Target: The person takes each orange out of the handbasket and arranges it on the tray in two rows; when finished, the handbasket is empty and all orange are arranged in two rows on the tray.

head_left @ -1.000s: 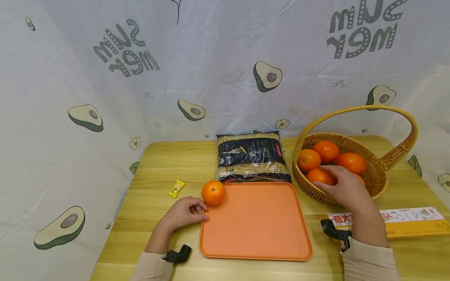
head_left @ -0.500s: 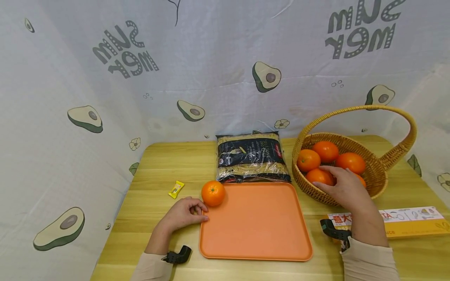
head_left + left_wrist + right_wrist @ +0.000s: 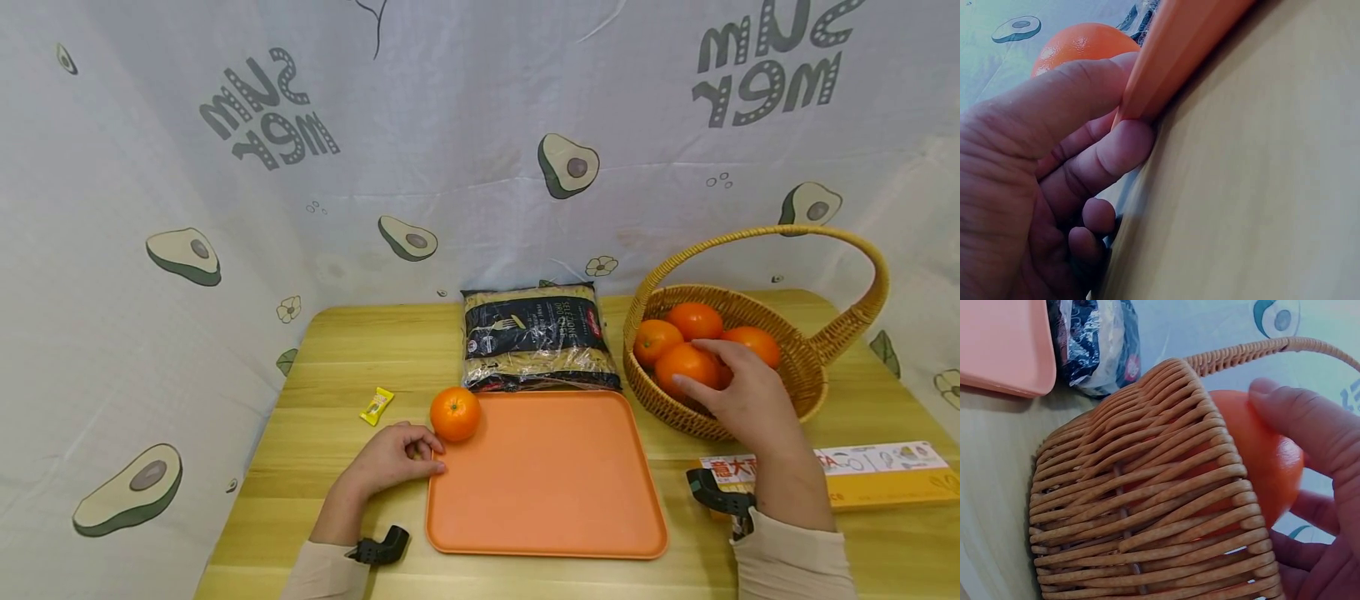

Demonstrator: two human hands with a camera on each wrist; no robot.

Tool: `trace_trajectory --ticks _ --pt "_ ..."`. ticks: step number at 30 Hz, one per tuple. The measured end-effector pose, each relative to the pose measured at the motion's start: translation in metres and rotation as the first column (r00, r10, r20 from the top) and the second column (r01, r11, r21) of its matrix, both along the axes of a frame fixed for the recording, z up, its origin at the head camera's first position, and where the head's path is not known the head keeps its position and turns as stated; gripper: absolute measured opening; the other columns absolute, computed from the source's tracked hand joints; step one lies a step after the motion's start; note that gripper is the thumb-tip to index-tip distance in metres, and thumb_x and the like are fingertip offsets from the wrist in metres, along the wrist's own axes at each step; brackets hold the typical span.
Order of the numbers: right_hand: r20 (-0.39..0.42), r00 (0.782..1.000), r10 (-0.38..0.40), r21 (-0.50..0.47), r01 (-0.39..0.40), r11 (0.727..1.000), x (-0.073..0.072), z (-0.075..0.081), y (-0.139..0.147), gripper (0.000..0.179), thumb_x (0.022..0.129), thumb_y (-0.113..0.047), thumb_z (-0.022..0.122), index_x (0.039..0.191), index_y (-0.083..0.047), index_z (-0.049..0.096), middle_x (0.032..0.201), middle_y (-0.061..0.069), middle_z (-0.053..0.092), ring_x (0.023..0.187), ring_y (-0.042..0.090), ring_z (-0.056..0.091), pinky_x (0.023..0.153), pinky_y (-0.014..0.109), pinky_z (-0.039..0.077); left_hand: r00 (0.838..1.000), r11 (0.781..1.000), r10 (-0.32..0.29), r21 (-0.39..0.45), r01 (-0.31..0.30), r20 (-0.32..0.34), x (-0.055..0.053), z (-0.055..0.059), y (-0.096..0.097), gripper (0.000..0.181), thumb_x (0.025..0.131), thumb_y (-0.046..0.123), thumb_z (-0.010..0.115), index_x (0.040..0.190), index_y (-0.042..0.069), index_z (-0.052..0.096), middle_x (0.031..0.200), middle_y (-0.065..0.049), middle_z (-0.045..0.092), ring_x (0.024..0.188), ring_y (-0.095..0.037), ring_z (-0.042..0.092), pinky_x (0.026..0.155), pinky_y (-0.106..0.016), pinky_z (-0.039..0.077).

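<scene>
Plainly, the gripped orange (image 3: 684, 372) is round and glossy.

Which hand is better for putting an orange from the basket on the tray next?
Probably the right hand: it holds an orange in the basket. The left hand is across the tray from the basket, busy pinching the tray's edge.

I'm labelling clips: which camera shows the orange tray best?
The head view: nearly the whole tray shows, with only an orange and the left hand covering bits of it. The left wrist view shows just a stretch of rim, which that hand pinches; the right wrist view, only one corner beyond the basket.
</scene>
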State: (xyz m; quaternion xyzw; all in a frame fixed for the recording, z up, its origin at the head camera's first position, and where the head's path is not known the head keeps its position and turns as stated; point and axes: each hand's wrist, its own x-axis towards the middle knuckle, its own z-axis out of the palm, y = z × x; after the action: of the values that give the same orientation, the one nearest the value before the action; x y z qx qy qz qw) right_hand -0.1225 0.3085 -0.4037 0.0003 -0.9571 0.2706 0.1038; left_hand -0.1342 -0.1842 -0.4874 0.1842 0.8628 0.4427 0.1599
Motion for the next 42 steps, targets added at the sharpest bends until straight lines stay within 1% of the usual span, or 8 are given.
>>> trace_trajectory --ticks 3,13,16,19,22,30,39,42 --pt "-0.036 0.999 -0.018 -0.018 0.018 1.0 0.001 0.002 0.0 0.062 0.09 -0.037 0.079 0.137 -0.004 0.055 0.14 0.03 0.053 0.126 0.053 0.045 0.099 0.071 0.035 1.0 1.0 -0.001 -0.002 0.001 0.0 0.0 0.0 0.0 0.018 0.081 0.031 0.088 0.092 0.021 0.076 0.078 0.006 0.067 0.076 -0.01 0.052 0.068 -0.023 0.043" --pt "-0.136 0.99 -0.038 -0.069 0.029 0.997 0.003 0.004 -0.005 0.061 0.087 -0.025 0.083 0.138 -0.003 0.056 0.137 0.03 0.05 0.11 0.048 0.052 0.087 0.063 0.042 1.0 1.0 -0.003 -0.009 0.003 -0.002 0.001 -0.001 0.001 0.018 0.082 0.031 0.087 0.092 0.02 0.076 0.078 0.006 0.066 0.074 -0.009 0.053 0.067 -0.023 0.044" --pt "-0.159 0.985 -0.063 -0.103 0.047 0.994 0.004 0.005 -0.007 0.062 0.086 -0.023 0.083 0.138 -0.002 0.057 0.138 0.029 0.049 0.113 0.049 0.051 0.088 0.041 0.045 1.0 1.0 0.004 -0.01 -0.003 0.002 0.001 -0.001 0.001 0.018 0.082 0.03 0.087 0.092 0.02 0.076 0.079 0.005 0.066 0.075 -0.01 0.052 0.067 -0.023 0.043" --pt "-0.172 0.981 -0.087 -0.133 0.064 0.989 0.005 0.007 -0.008 0.061 0.087 -0.023 0.082 0.139 -0.003 0.058 0.138 0.028 0.05 0.116 0.048 0.051 0.081 0.018 0.037 1.0 1.0 0.007 -0.007 -0.007 -0.001 0.001 -0.002 0.001 0.018 0.081 0.03 0.088 0.092 0.02 0.076 0.079 0.005 0.066 0.076 -0.01 0.051 0.067 -0.023 0.042" --pt "-0.167 0.98 -0.106 -0.17 0.077 0.982 0.006 0.008 -0.009 0.061 0.088 -0.023 0.081 0.141 -0.004 0.057 0.138 0.027 0.051 0.116 0.046 0.052 0.076 0.007 0.031 1.0 1.0 0.006 -0.003 -0.006 -0.001 0.001 -0.002 0.001 0.018 0.081 0.029 0.088 0.092 0.02 0.077 0.079 0.004 0.066 0.076 -0.01 0.051 0.067 -0.023 0.042" --pt "-0.166 0.981 -0.097 -0.202 0.063 0.977 0.006 0.011 -0.014 0.055 0.093 -0.023 0.074 0.143 -0.008 0.057 0.141 0.028 0.052 0.117 0.048 0.051 0.073 0.006 0.033 1.0 1.0 0.001 0.011 -0.001 0.005 0.002 0.0 0.0 0.018 0.082 0.028 0.087 0.093 0.018 0.076 0.08 0.003 0.066 0.075 -0.009 0.051 0.067 -0.023 0.042" --pt "-0.26 0.965 -0.008 -0.208 -0.048 0.977 0.006 0.009 -0.022 0.038 0.1 -0.016 0.061 0.137 -0.011 0.064 0.148 0.016 0.052 0.124 0.04 0.048 0.084 0.001 0.028 1.0 1.0 0.001 0.021 -0.001 0.007 0.002 0.003 0.001 0.018 0.082 0.027 0.087 0.093 0.018 0.076 0.079 0.002 0.066 0.076 -0.011 0.051 0.067 -0.023 0.041" --pt "-0.275 0.961 -0.001 -0.203 -0.057 0.978 0.006 0.009 -0.024 0.038 0.1 -0.016 0.06 0.137 -0.013 0.064 0.149 0.012 0.052 0.127 0.024 0.051 0.085 -0.001 0.029 1.0 1.0 0.0 0.023 0.0 0.003 0.002 0.003 0.001 0.018 0.082 0.027 0.087 0.093 0.018 0.076 0.079 0.002 0.066 0.076 -0.011 0.051 0.067 -0.023 0.041"
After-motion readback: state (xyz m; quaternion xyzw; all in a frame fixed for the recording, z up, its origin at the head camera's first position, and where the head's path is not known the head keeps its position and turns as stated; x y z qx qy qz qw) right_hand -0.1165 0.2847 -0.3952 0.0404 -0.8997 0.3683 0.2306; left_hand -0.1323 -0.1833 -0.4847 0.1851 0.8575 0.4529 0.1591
